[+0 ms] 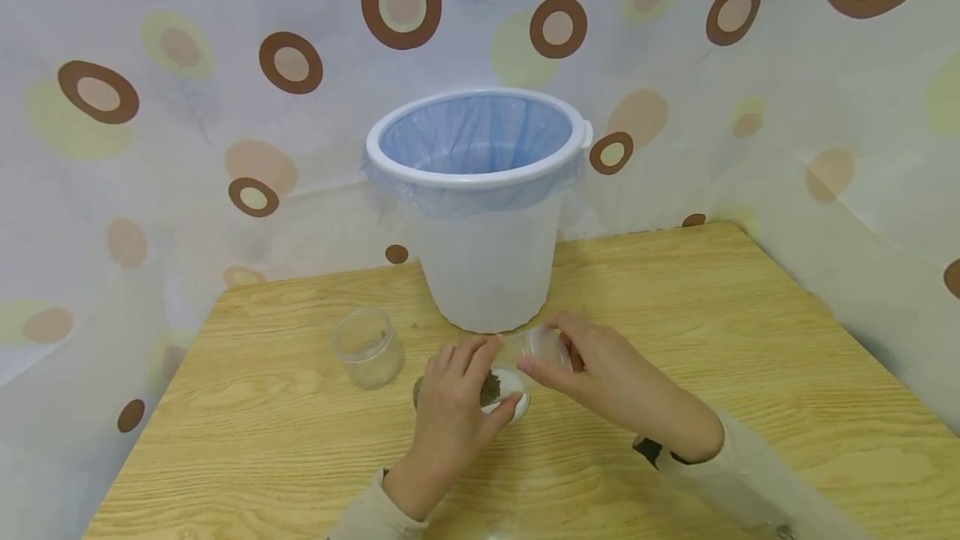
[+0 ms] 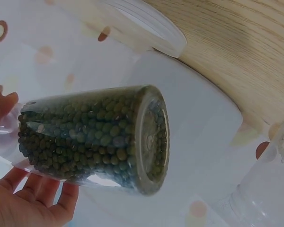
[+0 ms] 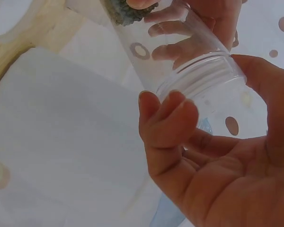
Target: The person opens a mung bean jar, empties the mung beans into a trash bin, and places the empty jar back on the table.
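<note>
The left hand (image 1: 456, 397) has its fingers curled round a clear jar (image 2: 104, 139) and grips it from 8 o'clock. The right hand (image 1: 603, 365) comes from 3 o'clock, and its fingers hold the same jar by the ridged top end. The jar is in the lower middle of the head view. It is tipped over, with its bottom toward 9 o'clock and its top between 2 and 3 o'clock. Small green beans (image 1: 490, 388) sit inside, heaped toward the bottom end. A white round lid (image 2: 154, 26) is on the wooden counter (image 1: 660, 307), close to the jar at 5 o'clock. A clear cup (image 1: 371, 359) stands upright between 9 and 10 o'clock from the jar, near it but apart. At 12 o'clock, a big white bin (image 1: 491, 248) stands with a blue bag (image 1: 480, 136) inside it.
</note>
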Demonstrator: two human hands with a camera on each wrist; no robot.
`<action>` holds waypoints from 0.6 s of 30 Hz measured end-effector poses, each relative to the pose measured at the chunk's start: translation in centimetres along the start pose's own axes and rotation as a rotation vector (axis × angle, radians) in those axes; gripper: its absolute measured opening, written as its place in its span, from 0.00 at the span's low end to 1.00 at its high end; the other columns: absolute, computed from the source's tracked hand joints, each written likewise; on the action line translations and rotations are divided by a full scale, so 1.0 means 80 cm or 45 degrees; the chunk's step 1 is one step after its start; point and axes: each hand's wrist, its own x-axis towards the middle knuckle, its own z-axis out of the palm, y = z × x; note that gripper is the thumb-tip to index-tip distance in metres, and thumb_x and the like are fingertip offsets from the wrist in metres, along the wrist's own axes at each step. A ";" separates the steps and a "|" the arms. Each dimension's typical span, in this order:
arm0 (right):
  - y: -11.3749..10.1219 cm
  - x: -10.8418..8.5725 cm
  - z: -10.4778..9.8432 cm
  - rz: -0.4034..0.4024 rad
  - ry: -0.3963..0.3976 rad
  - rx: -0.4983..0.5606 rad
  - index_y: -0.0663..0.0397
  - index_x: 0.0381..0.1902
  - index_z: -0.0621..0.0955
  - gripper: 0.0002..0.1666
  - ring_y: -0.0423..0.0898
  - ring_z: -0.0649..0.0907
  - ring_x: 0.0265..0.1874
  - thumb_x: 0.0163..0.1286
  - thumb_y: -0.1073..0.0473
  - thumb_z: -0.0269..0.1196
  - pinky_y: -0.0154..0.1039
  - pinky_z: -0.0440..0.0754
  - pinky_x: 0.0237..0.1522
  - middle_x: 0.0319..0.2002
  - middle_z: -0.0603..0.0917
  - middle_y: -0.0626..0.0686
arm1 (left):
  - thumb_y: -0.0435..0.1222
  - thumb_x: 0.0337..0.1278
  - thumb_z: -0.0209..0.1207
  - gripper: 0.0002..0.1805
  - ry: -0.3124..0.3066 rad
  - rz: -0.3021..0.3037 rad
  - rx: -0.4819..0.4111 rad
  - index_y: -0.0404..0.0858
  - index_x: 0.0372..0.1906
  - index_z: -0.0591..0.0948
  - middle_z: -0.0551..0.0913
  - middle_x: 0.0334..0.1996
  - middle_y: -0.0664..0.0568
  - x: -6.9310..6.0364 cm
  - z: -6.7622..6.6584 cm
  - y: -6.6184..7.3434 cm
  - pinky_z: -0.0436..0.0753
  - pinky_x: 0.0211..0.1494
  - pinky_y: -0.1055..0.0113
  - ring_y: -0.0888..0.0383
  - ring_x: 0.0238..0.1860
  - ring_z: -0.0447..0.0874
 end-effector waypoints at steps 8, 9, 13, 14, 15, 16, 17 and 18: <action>0.008 -0.006 -0.007 -0.227 -0.011 0.026 0.52 0.55 0.75 0.27 0.39 0.71 0.27 0.65 0.43 0.64 0.32 0.73 0.28 0.30 0.72 0.44 | 0.38 0.22 0.82 0.40 0.006 -0.005 -0.032 0.38 0.51 0.76 0.79 0.46 0.50 -0.002 -0.002 -0.001 0.73 0.37 0.65 0.56 0.37 0.72; 0.009 -0.006 -0.007 -0.258 -0.016 0.023 0.52 0.57 0.74 0.27 0.40 0.72 0.29 0.65 0.44 0.64 0.32 0.74 0.30 0.34 0.73 0.44 | 0.38 0.21 0.82 0.40 0.005 -0.007 -0.035 0.38 0.51 0.76 0.79 0.46 0.50 -0.002 -0.002 -0.001 0.73 0.37 0.65 0.56 0.37 0.73; 0.016 -0.008 -0.008 -0.400 -0.022 -0.026 0.49 0.62 0.72 0.30 0.39 0.73 0.36 0.65 0.48 0.65 0.33 0.77 0.36 0.48 0.74 0.45 | 0.37 0.21 0.82 0.40 -0.007 -0.031 -0.061 0.38 0.51 0.77 0.80 0.47 0.51 -0.003 -0.004 0.000 0.75 0.39 0.65 0.56 0.39 0.73; 0.017 -0.008 -0.008 -0.444 -0.019 -0.039 0.49 0.63 0.72 0.30 0.39 0.73 0.38 0.65 0.49 0.65 0.34 0.77 0.38 0.51 0.74 0.45 | 0.37 0.21 0.82 0.40 -0.012 -0.038 -0.072 0.38 0.51 0.77 0.79 0.47 0.51 -0.003 -0.005 0.000 0.75 0.39 0.65 0.56 0.39 0.73; 0.019 -0.007 -0.008 -0.487 -0.016 -0.049 0.49 0.63 0.71 0.30 0.39 0.73 0.41 0.65 0.51 0.65 0.35 0.78 0.40 0.52 0.74 0.45 | 0.37 0.21 0.82 0.40 -0.014 -0.046 -0.085 0.37 0.51 0.77 0.79 0.47 0.51 -0.003 -0.005 0.000 0.75 0.40 0.65 0.56 0.39 0.73; 0.020 -0.007 -0.009 -0.535 -0.010 -0.058 0.49 0.63 0.71 0.30 0.39 0.74 0.44 0.64 0.52 0.66 0.36 0.78 0.43 0.54 0.73 0.45 | 0.37 0.21 0.82 0.40 -0.019 -0.054 -0.098 0.37 0.51 0.76 0.79 0.47 0.51 -0.004 -0.006 0.000 0.76 0.40 0.65 0.56 0.40 0.73; 0.021 -0.007 -0.010 -0.588 0.001 -0.067 0.49 0.63 0.71 0.31 0.40 0.74 0.46 0.64 0.54 0.67 0.37 0.78 0.45 0.54 0.73 0.46 | 0.37 0.22 0.82 0.40 -0.024 -0.059 -0.108 0.37 0.51 0.76 0.79 0.47 0.51 -0.004 -0.006 0.000 0.76 0.41 0.65 0.56 0.40 0.73; 0.021 -0.006 -0.010 -0.639 0.014 -0.076 0.49 0.63 0.72 0.31 0.40 0.74 0.48 0.62 0.56 0.67 0.38 0.78 0.47 0.55 0.73 0.46 | 0.37 0.22 0.82 0.41 -0.031 -0.067 -0.118 0.37 0.52 0.76 0.79 0.48 0.51 -0.004 -0.007 0.001 0.76 0.41 0.65 0.56 0.40 0.73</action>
